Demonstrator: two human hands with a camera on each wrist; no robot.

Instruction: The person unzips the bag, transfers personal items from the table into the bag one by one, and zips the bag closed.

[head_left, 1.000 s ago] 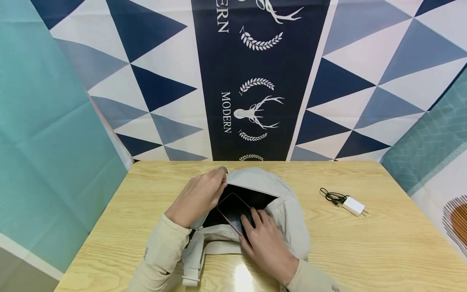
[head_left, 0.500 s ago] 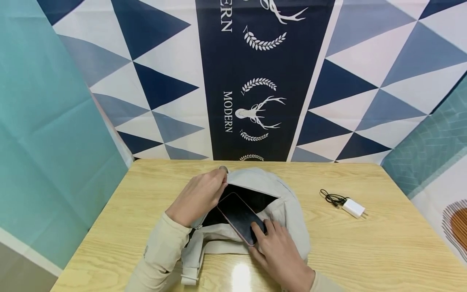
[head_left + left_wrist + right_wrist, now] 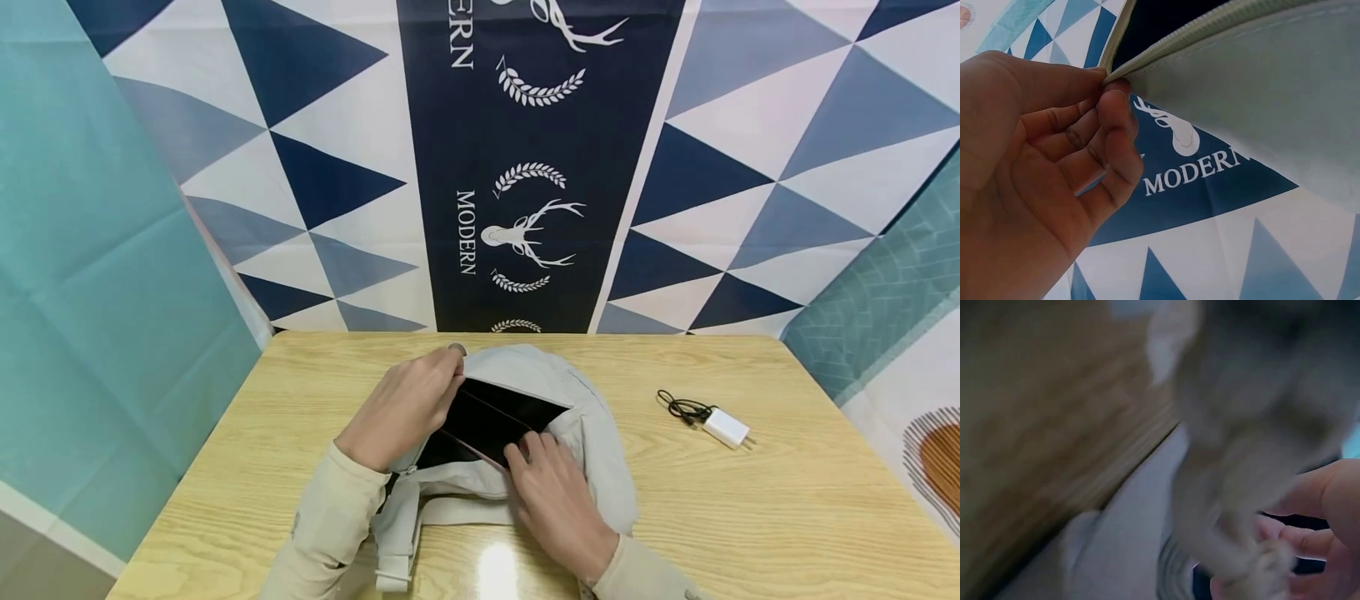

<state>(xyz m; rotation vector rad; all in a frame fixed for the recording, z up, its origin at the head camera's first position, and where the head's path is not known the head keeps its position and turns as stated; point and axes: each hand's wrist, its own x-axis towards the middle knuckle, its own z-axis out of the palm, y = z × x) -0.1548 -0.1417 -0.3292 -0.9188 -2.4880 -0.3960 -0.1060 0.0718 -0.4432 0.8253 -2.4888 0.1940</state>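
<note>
A light grey bag [image 3: 609, 450] lies on the table, its zipped mouth gaping and dark inside. With thumb and fingertips my left hand [image 3: 405, 408] pinches the far left corner of that mouth; the left wrist view shows the zipper edge [image 3: 1210, 30] running from the pinch. A dark smartphone [image 3: 480, 427] with a thin pinkish edge lies slanted within the opening. My right hand [image 3: 558, 504] has its curled fingers on the phone's near right end, at the bag's rim. In the right wrist view, blurred pale cloth [image 3: 1241, 437] hides much of this hand.
A white charger plug [image 3: 726, 427] with a coiled black cable [image 3: 686, 407] lies right of the bag. The bag's strap [image 3: 395, 546] hangs toward the table's front. A patterned cloth [image 3: 525, 125] rises behind the wooden table [image 3: 750, 517].
The right hand first drew back toward the near right with the phone showing more, then moved forward and left, and the phone now sits deeper in the bag. The left hand keeps its pinch.
</note>
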